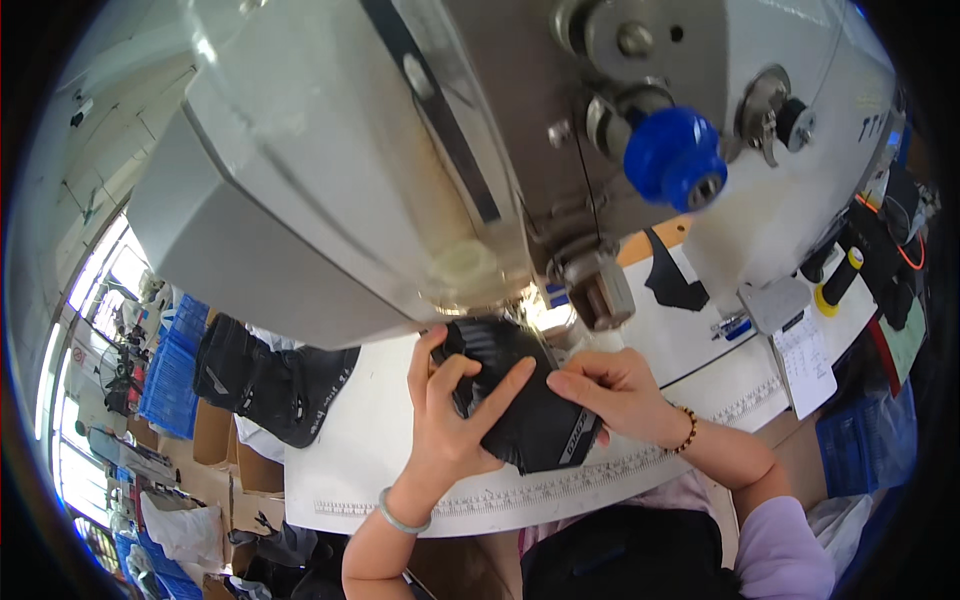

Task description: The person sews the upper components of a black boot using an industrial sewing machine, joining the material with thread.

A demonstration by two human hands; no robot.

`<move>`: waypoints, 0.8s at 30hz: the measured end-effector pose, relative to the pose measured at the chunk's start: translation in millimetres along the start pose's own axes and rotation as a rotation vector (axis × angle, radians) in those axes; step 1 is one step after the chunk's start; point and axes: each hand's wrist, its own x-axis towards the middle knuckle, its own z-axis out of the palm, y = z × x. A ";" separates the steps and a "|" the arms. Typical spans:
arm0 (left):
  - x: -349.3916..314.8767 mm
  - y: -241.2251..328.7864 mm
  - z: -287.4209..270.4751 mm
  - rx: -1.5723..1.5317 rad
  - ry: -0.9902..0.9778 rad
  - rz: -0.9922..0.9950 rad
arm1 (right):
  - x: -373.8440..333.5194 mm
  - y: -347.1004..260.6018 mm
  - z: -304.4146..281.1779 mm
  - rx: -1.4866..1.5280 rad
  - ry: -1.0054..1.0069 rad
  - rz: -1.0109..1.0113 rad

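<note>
A black boot upper piece (530,400) with a pale printed strip lies beneath the head of a large grey sewing machine (330,190). My left hand (450,420), with a pale bangle at its wrist, grips the piece's left side, thumb laid across its top. My right hand (620,395), wearing a beaded bracelet, pinches the right edge between thumb and fingers. The far end of the piece reaches the lit stitching area, where the machine's head hides the needle. Just right of that spot hangs a metal machine part (598,290).
A finished-looking black boot (265,380) rests at the table's left. Printed rulers run along the white table (420,500). At right are a black cut piece (672,275), a thread spool (838,282) and a notepad (803,365). Blue crates (175,365) stand beyond the left edge.
</note>
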 end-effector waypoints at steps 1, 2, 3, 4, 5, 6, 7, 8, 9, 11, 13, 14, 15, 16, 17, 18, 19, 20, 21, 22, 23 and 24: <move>-1.8 0.2 0.7 0.002 0.014 -0.003 | -1.0 -2.3 0.3 0.003 -0.018 0.008; -2.2 -0.2 0.9 0.009 0.022 0.003 | -1.0 -3.9 -0.1 0.006 -0.036 0.015; -3.4 0.1 4.0 0.021 0.024 0.001 | -0.6 -1.1 -3.1 -0.013 -0.050 0.005; -4.9 0.3 6.5 0.032 0.026 -0.001 | -0.6 0.0 -3.5 -0.017 -0.047 0.003; -7.0 -0.3 6.7 0.035 -0.001 -0.017 | -0.4 0.8 -3.2 0.025 -0.060 0.009; -7.7 -0.8 6.8 0.035 0.002 -0.016 | -0.6 1.0 -2.2 0.069 -0.077 0.017; -8.1 -1.5 7.0 0.023 0.010 -0.015 | -0.2 1.0 -2.4 0.067 -0.078 0.016; -8.3 -2.1 7.3 0.012 0.018 -0.015 | 0.2 1.0 -2.7 0.058 -0.078 0.032; -7.7 -3.4 7.9 0.013 0.020 -0.014 | 0.9 1.2 -2.7 0.048 -0.079 0.047; -5.8 -6.6 9.3 0.019 0.038 0.011 | 2.4 3.1 -1.8 0.066 -0.073 0.043; -3.1 -9.1 10.4 0.022 0.045 0.019 | 2.9 2.7 -0.8 0.084 -0.066 0.039; -1.9 -10.3 11.0 0.024 0.050 0.027 | 3.6 2.0 0.3 0.085 -0.032 0.058; -1.5 -11.9 11.7 0.023 0.050 0.028 | 4.4 1.9 1.0 0.087 0.002 0.078; -1.1 -13.5 12.5 0.018 0.065 0.038 | 5.0 1.7 0.6 0.087 0.003 0.078; -0.8 -14.7 12.9 0.012 0.080 0.048 | 5.7 1.2 -0.2 0.153 -0.031 0.125; 0.0 -14.2 11.8 0.010 0.080 0.049 | 6.0 1.2 -1.5 0.219 -0.066 0.172; 1.5 -12.6 9.1 -0.003 0.068 0.026 | 6.1 2.4 -3.5 0.219 -0.064 0.172; 2.4 -11.9 8.1 -0.016 0.056 0.003 | 6.2 4.3 -6.1 0.264 -0.124 0.212; 2.9 -12.3 8.7 -0.018 0.057 0.006 | 6.1 5.1 -7.7 0.309 -0.183 0.251; 3.1 -12.4 9.5 -0.013 0.065 0.011 | 5.6 5.2 -8.2 0.308 -0.181 0.248; 3.2 -12.5 10.4 -0.007 0.072 0.016 | 4.9 5.4 -8.4 0.288 -0.181 0.212; 1.7 -14.4 11.9 -0.007 0.074 0.019 | 4.6 5.6 -7.3 0.268 -0.182 0.175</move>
